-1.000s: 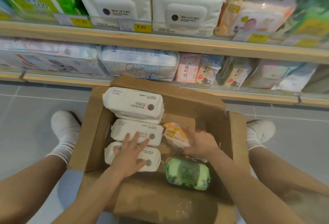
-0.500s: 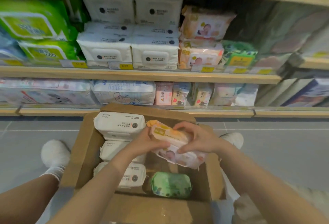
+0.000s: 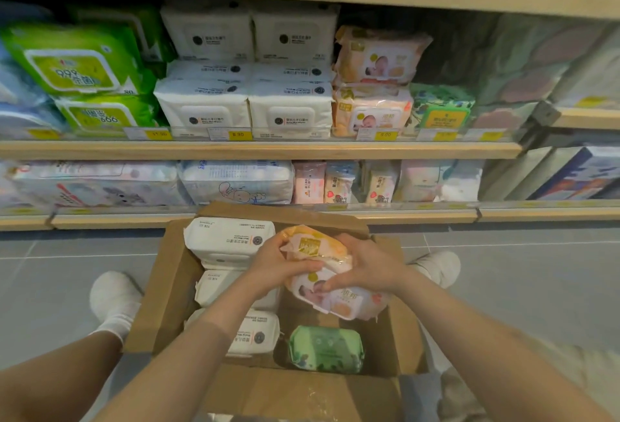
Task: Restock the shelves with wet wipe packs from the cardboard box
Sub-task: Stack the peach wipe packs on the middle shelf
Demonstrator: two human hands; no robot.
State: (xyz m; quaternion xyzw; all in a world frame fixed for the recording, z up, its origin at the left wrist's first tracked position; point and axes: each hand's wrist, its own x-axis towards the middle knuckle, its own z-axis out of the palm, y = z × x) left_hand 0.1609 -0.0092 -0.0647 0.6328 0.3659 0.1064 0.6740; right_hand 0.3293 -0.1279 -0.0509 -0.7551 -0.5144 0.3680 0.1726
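An open cardboard box (image 3: 167, 290) sits on the floor between my feet. Both hands hold an orange-and-pink baby wipe pack (image 3: 339, 297) above the box: my left hand (image 3: 281, 264) grips its left end, my right hand (image 3: 369, 264) grips its right side with the thumb on the pack's face. Inside the box three white wipe packs (image 3: 228, 240) lie along the left side and a green pack (image 3: 325, 349) lies at the lower right. On the middle shelf (image 3: 261, 149) two matching orange baby packs (image 3: 372, 109) are stacked.
White packs (image 3: 245, 109) and green packs (image 3: 77, 62) fill the middle shelf's left; a green-and-yellow pack (image 3: 439, 109) stands right of the orange stack. The bottom shelf (image 3: 261, 216) holds large pale packs and small pink ones. My white shoes (image 3: 114, 300) flank the box on grey floor tiles.
My left hand left the white packs and joined my right hand on the orange pack, which rose out of the box. The view tilted up, showing the middle shelf.
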